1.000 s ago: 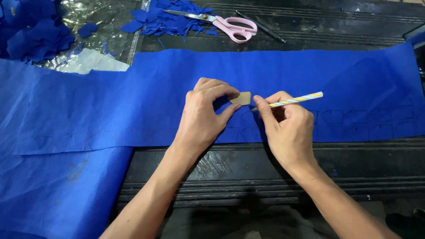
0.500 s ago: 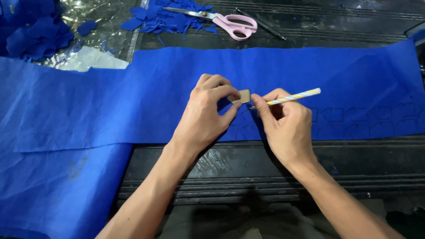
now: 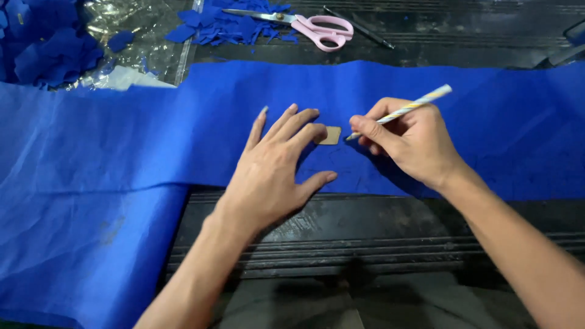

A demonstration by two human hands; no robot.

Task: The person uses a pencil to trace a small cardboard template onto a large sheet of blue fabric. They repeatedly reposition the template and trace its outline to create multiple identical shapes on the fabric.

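Observation:
A long strip of blue fabric lies across a dark workbench. A small tan cardboard template rests flat on it. My left hand lies spread on the fabric, its fingertips pressing the template's left edge. My right hand grips a striped pencil, whose tip touches the fabric at the template's right edge. Faint traced outlines show on the fabric to the right of my right hand.
Pink-handled scissors lie on a heap of blue fabric scraps at the back. More blue cut pieces sit in clear plastic at the back left. A dark pen lies beside the scissors. The fabric hangs over the bench's front edge at the left.
My left hand has opened from a pinch on the template to a flat spread, fingertips holding it down. My right hand stays by the template's right edge with the pencil.

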